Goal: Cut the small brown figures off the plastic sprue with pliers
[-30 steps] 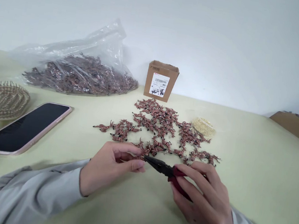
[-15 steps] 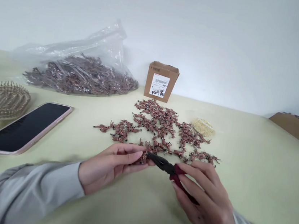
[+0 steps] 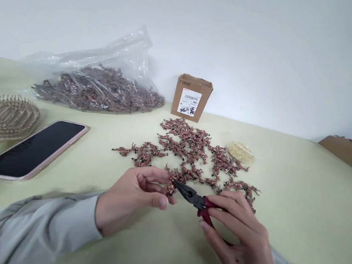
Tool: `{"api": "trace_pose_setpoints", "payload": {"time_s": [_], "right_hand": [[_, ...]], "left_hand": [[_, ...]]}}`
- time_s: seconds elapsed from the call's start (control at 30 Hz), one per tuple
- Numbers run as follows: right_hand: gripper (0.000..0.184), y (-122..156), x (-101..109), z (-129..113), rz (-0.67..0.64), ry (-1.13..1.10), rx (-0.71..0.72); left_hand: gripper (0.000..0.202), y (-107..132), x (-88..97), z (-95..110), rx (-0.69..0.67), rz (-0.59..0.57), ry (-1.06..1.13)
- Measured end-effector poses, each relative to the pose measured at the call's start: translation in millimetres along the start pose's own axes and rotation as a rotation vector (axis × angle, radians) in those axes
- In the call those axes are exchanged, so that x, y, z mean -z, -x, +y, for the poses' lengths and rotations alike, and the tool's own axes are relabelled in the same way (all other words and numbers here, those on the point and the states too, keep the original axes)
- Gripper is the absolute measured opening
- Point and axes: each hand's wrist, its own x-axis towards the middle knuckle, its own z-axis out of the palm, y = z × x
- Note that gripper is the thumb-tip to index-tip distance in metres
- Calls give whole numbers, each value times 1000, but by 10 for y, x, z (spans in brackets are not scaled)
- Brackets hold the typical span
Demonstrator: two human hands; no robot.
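Note:
Red-handled needle-nose pliers (image 3: 195, 199) are gripped in my right hand (image 3: 241, 238), their dark jaws pointing left. At the jaw tips is a small brown animal figurine (image 3: 170, 188), apparently a deer. The fingers of my left hand (image 3: 134, 197) curl around this figurine, with the thumb a little below it. What the tips pinch is too small to make out. Just beyond both hands lies a loose pile of similar brown figurines (image 3: 190, 144), with black and pale markings.
An open cardboard box (image 3: 176, 98) with a label stands behind the pile. To its left is a clear plastic bag (image 3: 104, 91) full of figurines. A small bag of gold-coloured bits (image 3: 240, 152) lies right. A phone (image 3: 36, 147), a hairbrush (image 3: 6, 117) and another carton (image 3: 346, 155) flank the sides.
My left thumb has moved down off the figurine, so more of it shows. The pliers' handles look spread slightly wider. The whole view has shifted a little.

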Motion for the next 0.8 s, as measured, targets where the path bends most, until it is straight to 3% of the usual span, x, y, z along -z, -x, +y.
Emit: {"api": "trace_pose_setpoints", "payload": {"time_s": [0.17, 0.27, 0.37, 0.43, 0.53, 0.63, 0.8], "right_hand": [[15, -20, -6, -75, -42, -113, -166], [4, -62, 14, -124, -100, -229, -316], [5, -93, 32, -145, -153, -352, -414], [7, -93, 30, -135, -172, -412, -464], [9, -78, 11, -82, -169, -423, -486], [7, -77, -9, 27, -166, -304, -352], [8, -38, -121, 280, -109, -117, 174]], "left_hand": [[37, 17, -23, -28, -164, 82, -215], [32, 40, -16, -53, -355, 115, -323], [24, 58, -1, -80, -539, 89, -460], [25, 55, -1, -87, -560, 61, -478], [29, 28, -9, -60, -458, 99, -365], [30, 0, -8, 39, -348, 242, -327], [26, -23, -18, 397, -300, 423, -345]]}}
